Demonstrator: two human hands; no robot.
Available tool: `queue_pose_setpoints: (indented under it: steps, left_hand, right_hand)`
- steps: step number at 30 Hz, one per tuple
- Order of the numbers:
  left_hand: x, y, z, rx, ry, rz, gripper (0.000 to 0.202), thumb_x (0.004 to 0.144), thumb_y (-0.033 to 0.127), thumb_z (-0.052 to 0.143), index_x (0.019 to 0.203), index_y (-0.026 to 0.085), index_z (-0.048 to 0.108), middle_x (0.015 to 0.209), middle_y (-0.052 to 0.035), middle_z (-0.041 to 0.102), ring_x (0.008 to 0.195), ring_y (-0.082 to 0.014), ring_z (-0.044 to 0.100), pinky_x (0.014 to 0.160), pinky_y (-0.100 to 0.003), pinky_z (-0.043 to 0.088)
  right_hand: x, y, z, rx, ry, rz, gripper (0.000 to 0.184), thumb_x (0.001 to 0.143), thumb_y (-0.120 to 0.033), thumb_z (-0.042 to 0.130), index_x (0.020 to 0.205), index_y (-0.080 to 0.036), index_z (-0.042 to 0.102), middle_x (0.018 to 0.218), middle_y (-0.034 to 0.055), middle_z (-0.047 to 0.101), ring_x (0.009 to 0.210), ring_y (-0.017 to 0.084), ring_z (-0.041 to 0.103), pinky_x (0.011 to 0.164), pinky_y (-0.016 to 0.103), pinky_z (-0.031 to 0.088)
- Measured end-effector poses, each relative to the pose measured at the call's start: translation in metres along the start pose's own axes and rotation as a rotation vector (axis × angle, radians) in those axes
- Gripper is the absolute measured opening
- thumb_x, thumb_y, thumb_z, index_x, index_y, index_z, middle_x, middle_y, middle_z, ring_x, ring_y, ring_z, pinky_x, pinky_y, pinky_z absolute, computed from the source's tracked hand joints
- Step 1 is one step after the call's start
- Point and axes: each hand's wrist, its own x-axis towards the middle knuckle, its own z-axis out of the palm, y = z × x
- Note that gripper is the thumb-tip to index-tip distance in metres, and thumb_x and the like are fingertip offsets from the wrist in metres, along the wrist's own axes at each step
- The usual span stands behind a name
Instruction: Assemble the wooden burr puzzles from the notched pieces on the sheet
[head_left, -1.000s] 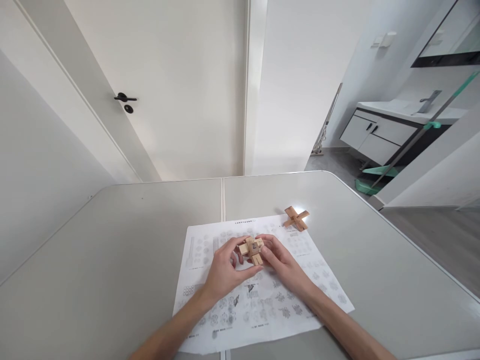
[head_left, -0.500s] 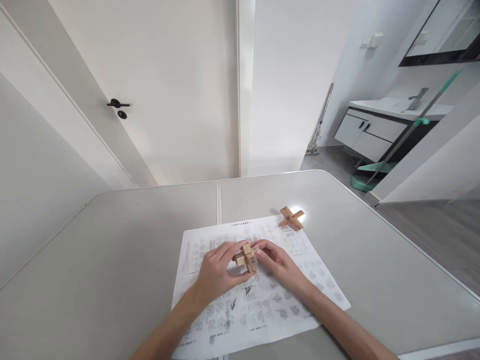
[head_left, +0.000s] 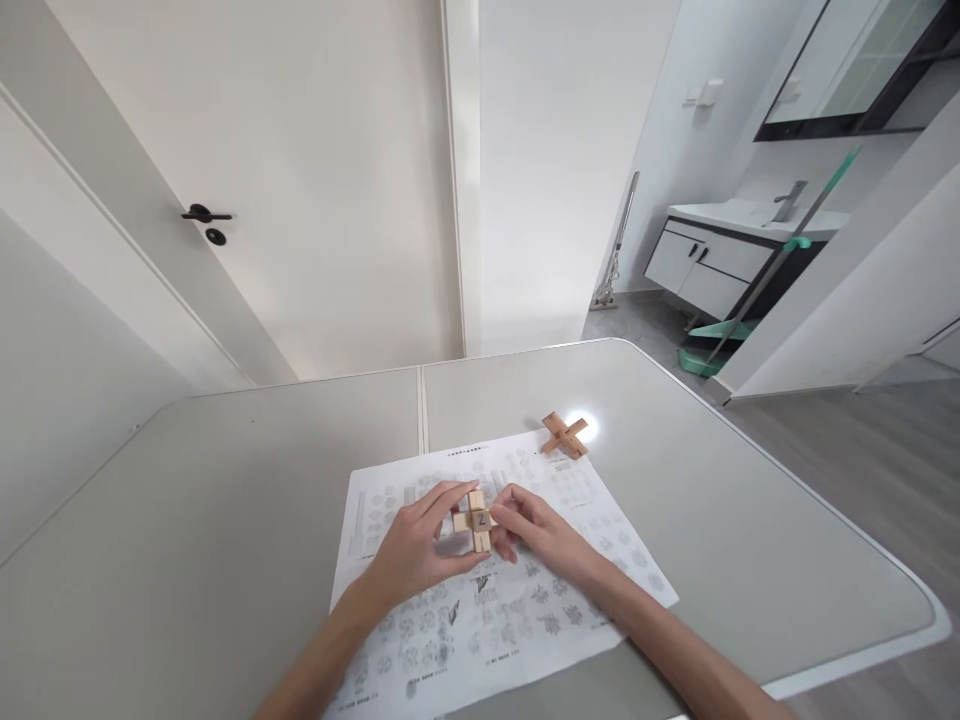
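Observation:
A light wooden burr puzzle (head_left: 480, 521), cross-shaped with a dark "2"-like mark on the block facing me, is held above the printed sheet (head_left: 517, 655). My left hand (head_left: 420, 535) grips it between the fingertips at its top and the thumb at its bottom. From the other side, my right hand (head_left: 536, 530) pinches the puzzle's right arm between thumb and curled fingers. A darker wooden cross-shaped piece (head_left: 565, 435) rests at the sheet's far right corner, apart from both hands.
The grey table (head_left: 187, 520) has a seam down its middle and a rounded far edge. Behind it stand a white door (head_left: 315, 180) and a wall. To the right are a washbasin cabinet (head_left: 709, 262), a green dustpan (head_left: 701, 362) and a mop (head_left: 619, 245).
The puzzle has turned so that its marked block faces me more squarely. Both hands still hold it. The whole view has shifted, so everything appears farther left.

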Motion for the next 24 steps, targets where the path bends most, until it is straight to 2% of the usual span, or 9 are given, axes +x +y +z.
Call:
queue_pose_setpoints:
  steps: [3,6,10,12,14,19,24]
  left_hand:
    - [0.001,0.0,0.0,-0.117,-0.018,-0.1,0.07,0.087,0.045,0.075,0.148,0.035,0.042,0.138,-0.0094,0.058,0.09,-0.0194,0.066,0.06,-0.027,0.056]
    - [0.002,-0.002,0.002,-0.18,0.025,-0.188,0.069,0.089,0.045,0.073,0.149,0.035,0.04,0.142,-0.0107,0.053,0.088,-0.0177,0.065,0.062,-0.028,0.058]
    - [0.002,-0.003,0.007,-0.181,0.023,-0.273,0.058,0.094,0.045,0.065,0.146,0.033,0.043,0.128,-0.0074,0.058,0.065,-0.0102,0.056,0.064,-0.03,0.058]
    - [0.002,-0.002,0.009,-0.158,0.024,-0.278,0.055,0.095,0.044,0.063,0.145,0.032,0.044,0.121,-0.0054,0.06,0.062,-0.0096,0.054,0.063,-0.03,0.057]
    - [0.003,-0.001,0.011,-0.122,0.034,-0.267,0.051,0.096,0.042,0.061,0.143,0.032,0.045,0.123,-0.0051,0.059,0.065,-0.0107,0.057,0.062,-0.029,0.056]
    - [0.005,0.001,0.015,-0.061,0.019,-0.213,0.035,0.098,0.033,0.055,0.133,0.031,0.053,0.136,-0.0069,0.053,0.084,-0.0157,0.066,0.059,-0.027,0.055]
    - [0.003,-0.002,0.018,0.054,-0.028,-0.148,0.026,0.099,0.029,0.053,0.124,0.028,0.059,0.129,-0.0062,0.059,0.079,-0.0161,0.068,0.066,-0.031,0.057]
  right_hand:
    - [0.003,0.004,-0.007,0.21,0.009,0.11,0.033,0.092,-0.049,0.073,0.087,-0.019,0.058,0.079,0.0023,0.07,0.064,0.014,0.062,0.061,0.027,0.049]
    - [0.008,0.01,-0.018,0.392,0.099,0.175,0.025,0.093,-0.04,0.073,0.092,-0.017,0.063,0.088,0.0058,0.073,0.066,0.014,0.067,0.065,0.027,0.056]
    - [0.015,0.017,-0.03,0.531,0.271,0.132,0.017,0.096,-0.033,0.07,0.102,-0.017,0.068,0.112,0.0104,0.075,0.075,0.015,0.072,0.075,0.028,0.063]
    - [0.016,0.019,-0.033,0.546,0.325,0.093,0.016,0.096,-0.032,0.071,0.105,-0.019,0.069,0.122,0.0103,0.074,0.081,0.016,0.074,0.078,0.029,0.064]
    - [0.016,0.018,-0.033,0.556,0.339,0.087,0.015,0.095,-0.031,0.072,0.104,-0.019,0.07,0.124,0.0102,0.074,0.082,0.016,0.074,0.08,0.03,0.065]
    - [0.014,0.014,-0.029,0.547,0.309,0.119,0.009,0.091,-0.023,0.076,0.098,-0.018,0.073,0.11,0.0082,0.077,0.073,0.014,0.071,0.075,0.028,0.063]
    - [0.014,0.012,-0.027,0.589,0.261,0.11,0.006,0.088,-0.019,0.076,0.09,-0.019,0.071,0.088,0.0029,0.072,0.066,0.011,0.064,0.065,0.022,0.058]
